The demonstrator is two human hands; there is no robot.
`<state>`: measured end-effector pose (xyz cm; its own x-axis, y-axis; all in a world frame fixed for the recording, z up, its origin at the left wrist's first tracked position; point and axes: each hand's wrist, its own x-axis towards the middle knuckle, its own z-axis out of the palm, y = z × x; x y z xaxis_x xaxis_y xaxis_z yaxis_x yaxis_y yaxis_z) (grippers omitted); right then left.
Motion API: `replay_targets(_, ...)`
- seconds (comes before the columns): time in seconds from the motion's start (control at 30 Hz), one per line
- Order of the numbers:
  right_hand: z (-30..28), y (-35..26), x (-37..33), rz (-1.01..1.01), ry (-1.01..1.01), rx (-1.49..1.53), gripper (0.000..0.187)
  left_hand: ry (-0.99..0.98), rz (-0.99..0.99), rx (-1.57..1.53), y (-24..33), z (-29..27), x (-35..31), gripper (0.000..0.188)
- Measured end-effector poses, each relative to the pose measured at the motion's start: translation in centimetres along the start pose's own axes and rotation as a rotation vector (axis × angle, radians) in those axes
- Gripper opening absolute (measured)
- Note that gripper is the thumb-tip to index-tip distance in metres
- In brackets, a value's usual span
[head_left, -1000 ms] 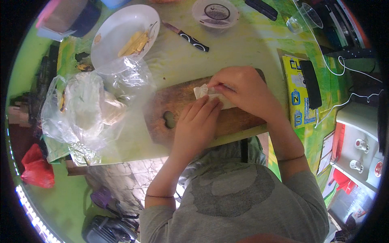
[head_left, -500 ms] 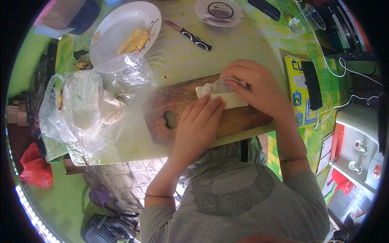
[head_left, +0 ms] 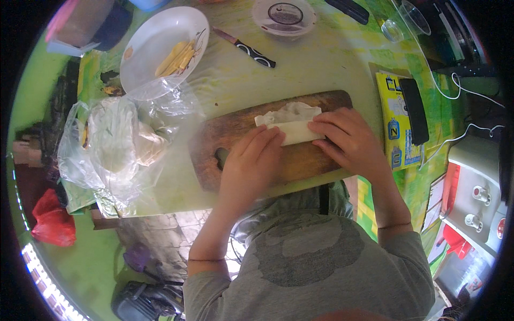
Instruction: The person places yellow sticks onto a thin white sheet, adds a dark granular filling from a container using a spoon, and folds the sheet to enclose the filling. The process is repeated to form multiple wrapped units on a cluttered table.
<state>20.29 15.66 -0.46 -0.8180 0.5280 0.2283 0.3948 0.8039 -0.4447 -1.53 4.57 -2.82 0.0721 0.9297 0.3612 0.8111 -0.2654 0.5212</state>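
Note:
A pale spring roll wrapper (head_left: 297, 131) lies on a brown wooden cutting board (head_left: 300, 160), its near part rolled into a tube. Its thin far edge is still flat and wrinkled. My left hand (head_left: 250, 160) closes its fingertips over the left end of the tube. At the right end, my right hand (head_left: 347, 140) pinches the tube with thumb and fingers. Whatever lies inside the roll is hidden. Left of the board, a clear plastic bag (head_left: 155, 179) holds a pale stack and a cream-coloured piece.
Beyond the board are a white plate (head_left: 140, 56) with yellow strips (head_left: 178, 58), a knife (head_left: 251, 52) and a lidded round tub (head_left: 285, 29). To the right lie a yellow packet (head_left: 393, 128) under a black oblong object (head_left: 413, 112), a clear cup (head_left: 395, 31) and a white cable (head_left: 447, 140).
My right hand has come down from the wrapper's far edge to the tube's right end. My left hand has shifted slightly left. The far edge now shows more fully.

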Motion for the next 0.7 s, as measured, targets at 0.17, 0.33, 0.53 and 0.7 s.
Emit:
replay_targets(0.17, 0.33, -0.07, -0.04, -0.015, 0.016, -0.057, 0.033, -0.009, 0.011, 0.03, -0.08, -0.15, 0.33, 0.035)
replay_targets(0.33, 0.28, -0.23, 0.22, -0.044, 0.032, -0.073, 0.036, -0.011, 0.004, 0.026, 0.09, -0.19, 0.43, 0.035)
replay_targets(0.53, 0.68, -0.27, -0.29, -0.038, 0.059, -0.07, 0.035, -0.021, -0.013, -0.004, 0.36, -0.54, 0.56, 0.031)
replay_targets(0.7, 0.76, -0.2, -0.35, -0.019, 0.081, -0.004, 0.029, 0.01, -0.1, -0.112, 0.52, -0.67, 0.71, 0.027)
